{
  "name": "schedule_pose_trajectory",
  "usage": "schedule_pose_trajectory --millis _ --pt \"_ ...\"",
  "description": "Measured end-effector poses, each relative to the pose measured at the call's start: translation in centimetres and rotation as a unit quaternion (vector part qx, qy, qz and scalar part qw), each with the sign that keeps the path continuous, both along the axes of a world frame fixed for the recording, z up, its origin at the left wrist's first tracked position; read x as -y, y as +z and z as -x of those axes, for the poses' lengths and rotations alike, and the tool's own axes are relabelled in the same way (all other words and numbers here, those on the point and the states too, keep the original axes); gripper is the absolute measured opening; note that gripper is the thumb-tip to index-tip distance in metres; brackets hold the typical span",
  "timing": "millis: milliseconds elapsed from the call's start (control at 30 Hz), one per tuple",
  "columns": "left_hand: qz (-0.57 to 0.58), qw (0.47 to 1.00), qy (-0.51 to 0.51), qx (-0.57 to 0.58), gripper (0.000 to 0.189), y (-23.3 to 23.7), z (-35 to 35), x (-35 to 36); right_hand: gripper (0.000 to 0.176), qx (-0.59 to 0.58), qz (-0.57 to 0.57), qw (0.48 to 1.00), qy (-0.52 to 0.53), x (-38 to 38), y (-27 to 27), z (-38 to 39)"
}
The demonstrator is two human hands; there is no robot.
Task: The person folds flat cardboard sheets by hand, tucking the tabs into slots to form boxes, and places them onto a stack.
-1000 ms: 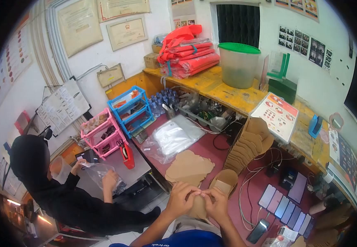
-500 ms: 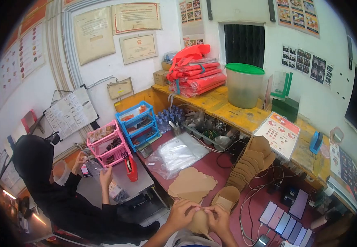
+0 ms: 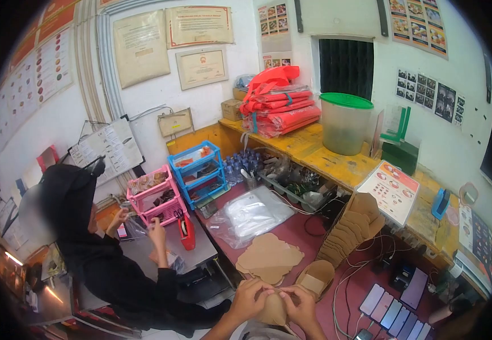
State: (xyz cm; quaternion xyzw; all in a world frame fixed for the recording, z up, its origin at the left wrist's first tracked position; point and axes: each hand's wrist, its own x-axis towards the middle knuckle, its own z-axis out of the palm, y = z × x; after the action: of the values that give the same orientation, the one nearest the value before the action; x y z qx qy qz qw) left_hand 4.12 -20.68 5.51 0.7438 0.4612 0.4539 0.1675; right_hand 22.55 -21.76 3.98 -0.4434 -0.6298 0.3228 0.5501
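Observation:
My left hand [image 3: 250, 299] and my right hand [image 3: 299, 302] meet at the bottom centre, fingers closed on the upper edge of a brown cardboard piece [image 3: 272, 313], which is curved and partly hidden by the hands. Just beyond them, flat brown cardboard blanks [image 3: 270, 258] lie on the dark red table [image 3: 297, 226]. An open, folded cardboard box [image 3: 316, 277] stands right of the blanks. Behind it, a long row of nested cardboard boxes [image 3: 345, 232] leans up toward the yellow shelf.
A co-worker in black [image 3: 110, 272] handles a clear bag at the left. Clear plastic bags [image 3: 257, 211] lie beyond the blanks. Several phones [image 3: 393, 314] and cables are at the lower right. Pink trays [image 3: 158, 198], blue trays [image 3: 200, 175] and a red tape dispenser [image 3: 186, 232] stand left.
The view has shifted slightly left, so the surroundings appear further right. The co-worker leans further toward the right. Both my hands remain on the cardboard piece.

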Motion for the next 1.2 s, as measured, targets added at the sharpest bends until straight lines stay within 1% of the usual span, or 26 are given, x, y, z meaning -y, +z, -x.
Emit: schedule_pose_trajectory --millis 100,300,467,533,600,633,700,767,833,933,967,1000,1133,1200 --pt "0.007 1.0 0.003 -0.004 0.013 -0.7 0.1 0.1 0.012 0.0 -0.003 1.0 0.013 0.0 0.0 -0.1" --pt "0.03 0.999 -0.003 -0.013 0.013 -0.5 -0.1 0.1 0.009 0.005 -0.002 1.0 0.001 0.2 0.4 -0.2" --pt "0.037 0.998 -0.043 -0.007 0.015 1.5 -0.9 0.3 0.007 0.017 0.012 1.0 0.006 -0.1 -0.4 -1.4" --pt "0.04 0.998 -0.053 -0.005 0.015 1.7 -1.4 0.2 0.006 0.024 0.026 0.999 0.003 0.1 -0.3 -1.6" --pt "0.002 0.999 -0.039 -0.022 0.005 1.2 -1.9 -0.2 0.004 0.049 -0.008 0.999 -0.006 0.1 0.1 -1.8" --pt "0.013 0.999 -0.043 -0.021 0.005 0.9 -2.1 -0.4 0.004 0.049 0.003 0.999 -0.009 -0.1 -0.1 -1.8" --pt "-0.011 1.0 -0.02 -0.008 0.004 1.3 -2.6 -0.8 0.004 0.089 -0.064 0.993 -0.044 -0.6 -0.6 -1.9" --pt "-0.045 0.999 -0.02 -0.004 0.007 2.2 -3.2 -1.5 0.002 0.052 -0.082 0.993 -0.065 -0.8 0.9 -1.6" --pt "-0.045 0.999 0.001 -0.019 0.006 3.4 -3.7 -1.7 0.002 0.062 -0.063 0.993 -0.073 -0.6 2.3 -2.0" --pt "-0.024 1.0 -0.011 -0.017 0.003 6.1 -4.4 -1.9 0.003 0.065 -0.031 0.995 -0.076 -0.8 4.6 -2.3" --pt "-0.037 0.999 -0.019 -0.025 0.002 6.6 -4.4 -1.9 0.004 0.05 -0.038 0.996 -0.069 -0.7 4.9 -2.4" --pt "-0.058 0.997 -0.027 -0.033 0.003 6.7 -4.3 -2.0 0.004 0.036 -0.052 0.996 -0.063 -0.8 5.0 -2.5" --pt "-0.02 0.998 -0.045 -0.029 0.007 6.6 -4.0 -1.9 0.005 0.04 -0.055 0.996 -0.064 -0.9 5.2 -2.8" --pt "0.002 0.999 -0.032 0.035 0.011 6.6 -4.1 -1.9 0.005 0.038 -0.045 0.995 -0.078 -0.9 5.3 -2.9"
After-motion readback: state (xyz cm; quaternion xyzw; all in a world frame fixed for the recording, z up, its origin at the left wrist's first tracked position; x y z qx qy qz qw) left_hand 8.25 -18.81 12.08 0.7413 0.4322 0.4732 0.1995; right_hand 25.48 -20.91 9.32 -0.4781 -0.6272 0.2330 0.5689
